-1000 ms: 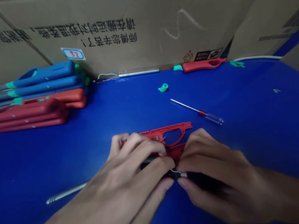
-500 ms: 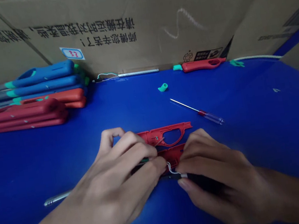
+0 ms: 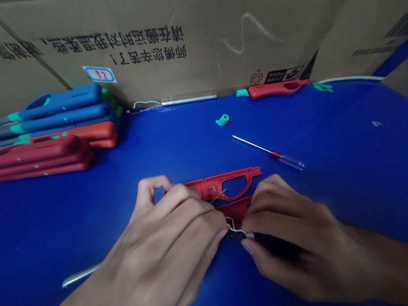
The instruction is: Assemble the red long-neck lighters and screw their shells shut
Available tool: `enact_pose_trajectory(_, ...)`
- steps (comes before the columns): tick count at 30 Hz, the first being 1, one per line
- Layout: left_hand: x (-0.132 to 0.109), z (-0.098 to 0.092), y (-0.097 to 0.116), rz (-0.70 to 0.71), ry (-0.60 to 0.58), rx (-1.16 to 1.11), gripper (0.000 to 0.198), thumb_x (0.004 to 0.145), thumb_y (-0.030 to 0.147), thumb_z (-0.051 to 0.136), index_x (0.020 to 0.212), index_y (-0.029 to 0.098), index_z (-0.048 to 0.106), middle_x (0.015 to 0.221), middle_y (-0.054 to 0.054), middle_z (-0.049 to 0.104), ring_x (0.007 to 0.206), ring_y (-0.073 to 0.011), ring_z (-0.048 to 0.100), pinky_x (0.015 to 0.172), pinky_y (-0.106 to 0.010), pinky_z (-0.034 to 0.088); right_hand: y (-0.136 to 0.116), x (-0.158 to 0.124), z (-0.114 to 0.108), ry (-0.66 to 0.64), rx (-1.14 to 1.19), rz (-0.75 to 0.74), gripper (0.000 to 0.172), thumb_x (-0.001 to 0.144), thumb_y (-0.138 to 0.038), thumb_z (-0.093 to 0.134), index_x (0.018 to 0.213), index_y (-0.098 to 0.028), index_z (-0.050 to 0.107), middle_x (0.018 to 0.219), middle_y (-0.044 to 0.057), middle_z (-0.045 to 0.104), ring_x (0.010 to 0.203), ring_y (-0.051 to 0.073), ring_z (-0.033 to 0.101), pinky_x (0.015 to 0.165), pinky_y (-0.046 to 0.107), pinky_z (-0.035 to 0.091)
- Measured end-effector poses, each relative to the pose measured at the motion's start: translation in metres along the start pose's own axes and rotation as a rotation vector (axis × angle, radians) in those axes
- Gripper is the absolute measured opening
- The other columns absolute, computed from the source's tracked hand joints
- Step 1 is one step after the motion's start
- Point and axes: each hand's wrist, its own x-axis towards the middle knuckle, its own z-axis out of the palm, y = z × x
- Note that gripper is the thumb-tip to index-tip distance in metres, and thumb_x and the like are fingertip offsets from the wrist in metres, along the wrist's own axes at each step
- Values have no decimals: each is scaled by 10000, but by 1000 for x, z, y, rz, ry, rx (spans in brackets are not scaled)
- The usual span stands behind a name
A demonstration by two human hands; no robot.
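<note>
Two red plastic handle shells lie side by side on the blue table. The far shell (image 3: 231, 183) is open to view; the near shell (image 3: 237, 210) is mostly hidden under my fingers. My left hand (image 3: 171, 244) is curled over the near shell's left part, fingers pinched at a thin white wire (image 3: 234, 229). My right hand (image 3: 287, 227) pinches a small dark part with a metal tip (image 3: 249, 236) at the wire's other end. A metal tube (image 3: 78, 275) sticks out from under my left wrist.
A small screwdriver (image 3: 271, 153) lies behind my right hand. A teal cap (image 3: 222, 119) sits further back. Stacked red and blue lighters (image 3: 36, 134) fill the back left. One red lighter (image 3: 275, 89) and a metal tube with wires (image 3: 181, 101) lie along the cardboard box wall (image 3: 185, 28).
My left hand has slid a little left and its index finger has lifted, baring more of the far shell. The white wire now shows between my two hands.
</note>
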Motion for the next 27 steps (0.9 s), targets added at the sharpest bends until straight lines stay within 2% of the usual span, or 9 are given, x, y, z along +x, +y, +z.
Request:
enact_pose_trajectory(5,3,-2,0,43,13,-14,132,916,57,555,914,183,594,862,14,699,738,-156,570,760,-405,319,-1,-1,0,-13,0,12,84,830,-55,624,869,-128,640,774,35,663,736,161,585,715,362,465)
enact_pose_trajectory(14,-5,1,-5,119,-32,-48,196,904,48,560,1033,186,612,894,3,687,784,-173,580,796,-415,322,0,-1,0,-33,8,22,55,836,-61,629,852,-111,643,773,36,657,744,156,573,717,362,463)
enact_pose_trajectory(17,-5,2,-7,122,-19,-24,182,904,45,563,1014,181,614,909,-5,681,808,-181,575,791,-413,325,0,-2,0,-23,21,32,54,837,-62,633,859,-109,648,782,37,663,758,157,581,729,361,473)
enact_pose_trajectory(23,0,-5,-2,68,85,12,168,844,75,642,985,161,610,973,-65,661,880,-222,581,777,-430,401,0,-3,1,31,88,56,124,851,-19,628,951,-80,670,872,71,679,874,159,614,841,332,515)
enact_pose_trajectory(27,0,-11,-2,78,22,40,124,832,89,619,901,182,664,992,-81,647,898,-257,567,754,-457,393,0,-3,0,53,36,68,124,854,-37,639,953,-80,701,895,89,655,835,166,582,784,344,524)
